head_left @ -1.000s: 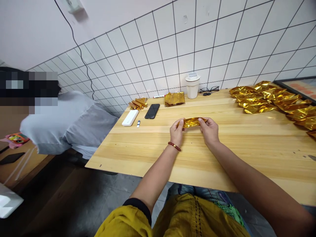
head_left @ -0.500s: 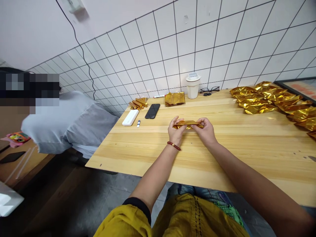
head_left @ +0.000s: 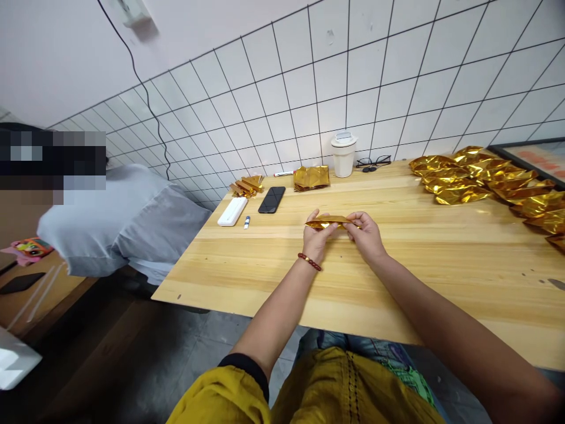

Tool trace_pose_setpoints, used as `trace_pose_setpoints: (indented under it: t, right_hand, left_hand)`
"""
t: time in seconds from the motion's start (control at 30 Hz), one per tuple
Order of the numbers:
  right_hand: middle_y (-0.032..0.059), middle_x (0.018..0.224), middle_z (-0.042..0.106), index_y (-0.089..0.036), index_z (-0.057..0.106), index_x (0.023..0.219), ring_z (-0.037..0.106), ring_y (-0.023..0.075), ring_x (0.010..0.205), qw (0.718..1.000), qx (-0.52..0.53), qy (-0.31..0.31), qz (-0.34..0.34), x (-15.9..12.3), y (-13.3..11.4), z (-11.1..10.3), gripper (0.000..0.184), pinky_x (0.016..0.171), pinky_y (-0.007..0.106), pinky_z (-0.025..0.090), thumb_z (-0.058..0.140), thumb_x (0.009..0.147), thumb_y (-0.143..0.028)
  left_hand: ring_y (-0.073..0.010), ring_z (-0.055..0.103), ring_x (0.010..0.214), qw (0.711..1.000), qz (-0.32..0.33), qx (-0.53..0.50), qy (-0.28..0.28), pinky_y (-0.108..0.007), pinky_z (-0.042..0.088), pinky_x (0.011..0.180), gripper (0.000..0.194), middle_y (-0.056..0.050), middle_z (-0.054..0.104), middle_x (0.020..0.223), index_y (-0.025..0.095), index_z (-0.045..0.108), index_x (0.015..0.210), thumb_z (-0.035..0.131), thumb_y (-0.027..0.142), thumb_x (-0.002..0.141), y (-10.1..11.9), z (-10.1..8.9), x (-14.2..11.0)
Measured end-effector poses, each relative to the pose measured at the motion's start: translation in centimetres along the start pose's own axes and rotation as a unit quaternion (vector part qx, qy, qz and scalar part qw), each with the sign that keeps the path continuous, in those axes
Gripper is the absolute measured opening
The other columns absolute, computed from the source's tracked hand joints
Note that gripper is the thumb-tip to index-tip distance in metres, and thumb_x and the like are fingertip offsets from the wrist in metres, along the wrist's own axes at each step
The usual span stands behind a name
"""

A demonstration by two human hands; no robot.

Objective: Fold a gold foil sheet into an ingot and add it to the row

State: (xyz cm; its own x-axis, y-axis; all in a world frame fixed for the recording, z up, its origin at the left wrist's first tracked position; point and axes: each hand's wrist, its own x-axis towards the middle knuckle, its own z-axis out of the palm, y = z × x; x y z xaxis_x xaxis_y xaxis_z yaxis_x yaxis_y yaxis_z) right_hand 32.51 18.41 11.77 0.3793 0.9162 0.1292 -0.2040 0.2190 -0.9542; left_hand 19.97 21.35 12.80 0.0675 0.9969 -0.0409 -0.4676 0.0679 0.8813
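A folded piece of gold foil paper (head_left: 332,219) is held level just above the wooden table (head_left: 247,265), between my two hands. My left hand (head_left: 316,235), with a dark red bead bracelet (head_left: 309,261) at the wrist, is closed on its left part. At the right end, the fingers and thumb of my right hand (head_left: 367,235) pinch the foil. Behind my hands lies a flat stack of gold foil sheets (head_left: 311,178). Several puffed gold foil pieces (head_left: 459,176) sit in rows at the right.
Left of my hands are a black phone (head_left: 272,200), a white power bank (head_left: 232,212), a small USB stick (head_left: 247,222) and folded gold strips (head_left: 247,186). By the wall stand a white cup (head_left: 344,156) and glasses (head_left: 374,162). A person in grey (head_left: 128,218) sits at the left.
The foil has shifted slightly left in my hands, its left end now sticking out past my left fingers. My right fingers have drawn together nearer its right end.
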Motion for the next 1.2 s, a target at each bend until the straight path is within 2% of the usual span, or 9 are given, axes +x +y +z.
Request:
trace_pose_setpoints:
  t: [0.1,0.2,0.3,0.53,0.73,0.83,0.93,1.03,1.2]
  right_hand:
    - [-0.0047,0.065,0.06,-0.022,0.054,0.083,0.043,0.008,0.05,0.998,-0.03,-0.047,-0.004,-0.2,0.0,0.2,0.041,0.048,0.023,0.032,0.08,0.059,-0.043]
    - [-0.0042,0.064,0.058,-0.022,0.055,0.082,0.046,0.0095,0.053,0.998,-0.038,-0.056,-0.005,-0.3,0.0,0.3,0.041,0.049,0.023,0.033,0.08,0.06,-0.045]
    - [-0.0047,0.062,0.058,-0.022,0.055,0.081,0.046,0.0091,0.051,0.998,-0.035,-0.055,-0.001,-0.2,0.0,0.3,0.04,0.048,0.023,0.032,0.08,0.059,-0.044]
    - [-0.0062,0.054,0.053,-0.02,0.061,0.076,0.039,0.0073,0.044,0.998,-0.03,-0.059,0.025,-0.3,-0.3,0.2,0.035,0.045,0.023,0.029,0.079,0.06,-0.045]
    - [-0.0038,0.061,0.06,-0.02,0.062,0.09,0.038,0.0072,0.044,1.0,0.027,0.01,0.01,0.1,-0.3,0.0,0.045,0.044,0.023,0.029,0.077,0.065,-0.054]
    - [-0.0072,0.065,0.058,-0.022,0.055,0.103,0.042,0.0074,0.047,0.998,0.056,0.037,0.006,0.3,-0.3,0.2,0.059,0.046,0.023,0.033,0.084,0.058,-0.047]
    - [-0.0056,0.077,0.062,-0.023,0.051,0.11,0.057,0.0117,0.064,0.997,0.062,0.041,-0.001,0.2,-0.3,0.4,0.072,0.06,0.025,0.046,0.088,0.049,-0.034]
    - [-0.0037,0.08,0.064,-0.021,0.054,0.11,0.061,0.0147,0.072,0.998,0.056,0.018,0.008,0.1,-0.5,0.3,0.069,0.068,0.029,0.049,0.084,0.048,-0.027]
    - [-0.0052,0.068,0.061,-0.02,0.061,0.101,0.054,0.0125,0.06,0.997,0.069,0.028,0.028,-0.1,-1.0,0.1,0.054,0.056,0.026,0.042,0.076,0.05,-0.02]
  left_hand:
    - [-0.016,0.064,0.081,1.0,-0.003,0.024,-0.019,-0.03,0.049,0.077,0.051,-0.003,0.071,0.092,0.019,0.067,0.102,0.085,0.02,0.054,-0.2,0.1,-0.1]
    - [-0.0159,0.063,0.078,1.0,-0.005,0.021,-0.003,-0.027,0.047,0.069,0.022,-0.004,0.072,0.088,0.018,0.07,0.082,0.076,0.018,0.06,-0.1,0.0,0.0]
    - [-0.0141,0.061,0.072,1.0,-0.009,-0.01,0.023,-0.025,0.044,0.063,0.012,-0.004,0.071,0.082,0.018,0.069,0.077,0.069,0.019,0.065,0.2,-0.2,0.4]
    - [-0.0144,0.065,0.085,0.997,0.028,-0.029,0.063,-0.023,0.045,0.068,0.038,-0.006,0.073,0.106,0.018,0.072,0.099,0.069,0.021,0.062,1.3,-0.9,1.0]
    - [-0.0097,0.058,0.065,0.999,0.037,0.012,0.003,-0.022,0.042,0.061,0.02,-0.004,0.073,0.084,0.016,0.073,0.077,0.077,0.027,0.061,0.9,-0.8,0.5]
    - [-0.0134,0.063,0.075,0.997,0.052,0.045,-0.029,-0.027,0.049,0.071,0.025,-0.005,0.073,0.087,0.017,0.072,0.076,0.084,0.029,0.057,0.4,-0.3,0.0]
    - [-0.0162,0.065,0.087,0.992,0.088,0.055,-0.079,-0.033,0.05,0.088,0.031,-0.006,0.073,0.09,0.017,0.071,0.074,0.09,0.028,0.052,0.0,0.1,-0.5]
    - [-0.0164,0.066,0.087,0.988,0.093,0.062,-0.105,-0.035,0.05,0.09,0.033,-0.006,0.072,0.089,0.017,0.072,0.076,0.091,0.028,0.051,-0.2,0.3,-0.8]
    - [-0.0151,0.065,0.075,0.989,0.062,0.082,-0.103,-0.034,0.052,0.082,0.041,-0.007,0.073,0.086,0.017,0.072,0.082,0.092,0.03,0.049,-0.1,0.3,-0.9]
